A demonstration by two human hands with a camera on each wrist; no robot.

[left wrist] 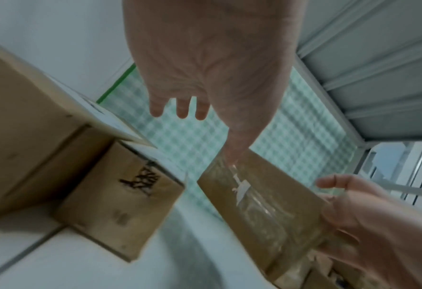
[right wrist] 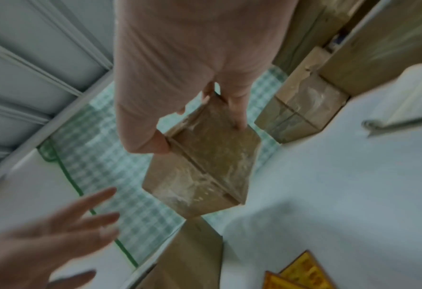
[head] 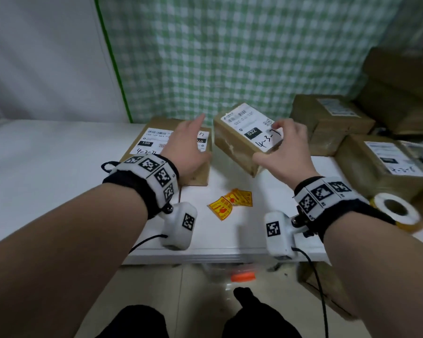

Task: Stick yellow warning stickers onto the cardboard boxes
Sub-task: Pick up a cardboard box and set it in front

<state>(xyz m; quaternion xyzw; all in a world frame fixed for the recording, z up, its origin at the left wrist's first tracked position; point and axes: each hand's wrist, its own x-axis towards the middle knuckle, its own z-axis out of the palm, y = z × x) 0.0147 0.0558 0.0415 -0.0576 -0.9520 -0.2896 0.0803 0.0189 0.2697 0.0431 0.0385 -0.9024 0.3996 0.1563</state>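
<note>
My right hand [head: 282,147] grips a small cardboard box [head: 239,145] with a white shipping label, holding it tilted above the white table [head: 59,167]. The same box [right wrist: 204,162] shows below my right fingers in the right wrist view, and again as box [left wrist: 259,205] in the left wrist view. My left hand [head: 188,142] hovers open, fingers spread, over a flat cardboard box [head: 156,142] with labels, just left of the held box. Two yellow warning stickers [head: 231,203] lie on the table near me, between my wrists; stickers [right wrist: 301,275].
More cardboard boxes [head: 327,118] are stacked at the right, one labelled box [head: 386,162] nearer. A roll of stickers [head: 396,211] sits at the right table edge. A green checked curtain [head: 230,57] hangs behind. The table's left part is bare white.
</note>
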